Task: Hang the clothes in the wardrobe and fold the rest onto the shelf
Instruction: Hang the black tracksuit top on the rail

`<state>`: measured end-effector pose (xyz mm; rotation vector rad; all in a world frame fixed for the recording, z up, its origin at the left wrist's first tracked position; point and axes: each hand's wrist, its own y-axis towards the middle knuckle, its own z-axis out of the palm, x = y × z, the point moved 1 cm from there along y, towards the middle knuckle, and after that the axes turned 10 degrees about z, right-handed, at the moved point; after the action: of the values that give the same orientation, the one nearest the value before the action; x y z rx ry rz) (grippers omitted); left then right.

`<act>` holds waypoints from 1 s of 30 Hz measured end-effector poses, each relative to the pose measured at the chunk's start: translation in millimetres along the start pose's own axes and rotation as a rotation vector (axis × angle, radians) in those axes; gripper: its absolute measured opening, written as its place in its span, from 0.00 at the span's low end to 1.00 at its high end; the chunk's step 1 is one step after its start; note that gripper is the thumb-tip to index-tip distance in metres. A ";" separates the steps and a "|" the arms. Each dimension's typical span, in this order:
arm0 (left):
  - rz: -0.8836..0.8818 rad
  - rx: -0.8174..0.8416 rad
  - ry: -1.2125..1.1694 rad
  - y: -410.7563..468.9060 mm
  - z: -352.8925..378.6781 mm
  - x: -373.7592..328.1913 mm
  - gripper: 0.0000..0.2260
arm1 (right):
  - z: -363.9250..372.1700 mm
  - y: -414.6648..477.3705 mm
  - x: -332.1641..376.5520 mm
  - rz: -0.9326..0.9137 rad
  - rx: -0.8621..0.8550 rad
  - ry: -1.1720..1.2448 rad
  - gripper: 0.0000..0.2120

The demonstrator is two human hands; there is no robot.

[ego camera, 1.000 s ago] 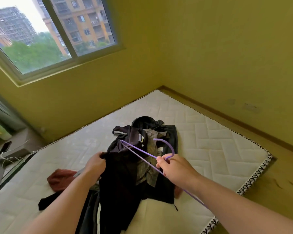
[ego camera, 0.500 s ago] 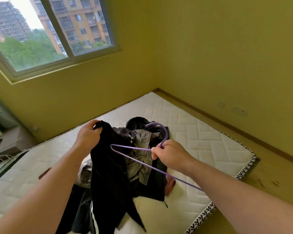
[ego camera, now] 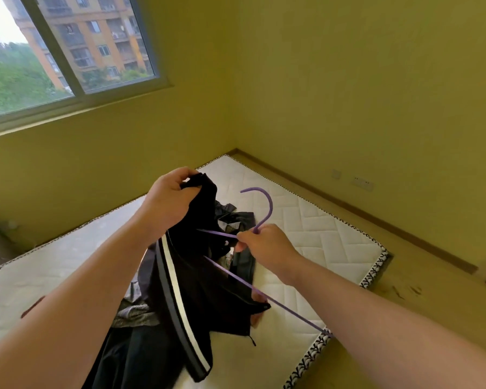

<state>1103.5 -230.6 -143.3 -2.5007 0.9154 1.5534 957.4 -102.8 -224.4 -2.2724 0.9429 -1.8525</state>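
Left hand (ego camera: 169,203) grips the black, white-striped garment (ego camera: 197,290), held above the white quilted mattress (ego camera: 320,228). Right hand (ego camera: 267,245) grasps the thin purple hanger (ego camera: 271,204), one arm seemingly inside the garment. Bare mattress lies far right.

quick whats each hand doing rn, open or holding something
Left hand: closed, gripping the top edge of the black garment.
Right hand: closed, gripping the purple hanger at the base of its hook.

Bare left forearm (ego camera: 96,276), bare right forearm (ego camera: 376,313)
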 end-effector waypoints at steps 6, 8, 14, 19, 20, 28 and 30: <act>0.140 0.186 0.062 6.6 38.1 -44.3 0.08 | -33.4 -2.3 -1.7 -0.080 -0.142 0.234 0.06; 0.221 0.245 0.112 6.1 52.6 -60.8 0.07 | -42.5 -5.2 -1.6 -0.091 -0.150 0.301 0.09; 0.442 0.356 0.156 8.6 81.1 -107.6 0.04 | -79.6 -17.6 -3.5 -0.107 -0.194 0.517 0.18; 0.607 0.449 0.075 12.1 106.0 -139.8 0.11 | -111.8 -36.4 -6.6 -0.230 -0.173 0.614 0.24; 0.643 0.477 0.072 11.7 112.0 -145.8 0.12 | -117.1 -40.4 -8.4 -0.250 -0.186 0.609 0.24; 0.829 0.693 -0.117 -6.5 167.4 -191.4 0.11 | -153.9 -83.0 -37.4 -0.247 -0.441 0.722 0.22; 0.853 0.751 -0.178 -10.7 181.1 -203.2 0.11 | -162.5 -95.7 -44.1 -0.227 -0.500 0.732 0.25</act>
<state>899.9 -67.2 -65.4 -1.4718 2.1803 1.1517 845.8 48.7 -178.4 -1.9696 1.4064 -2.9320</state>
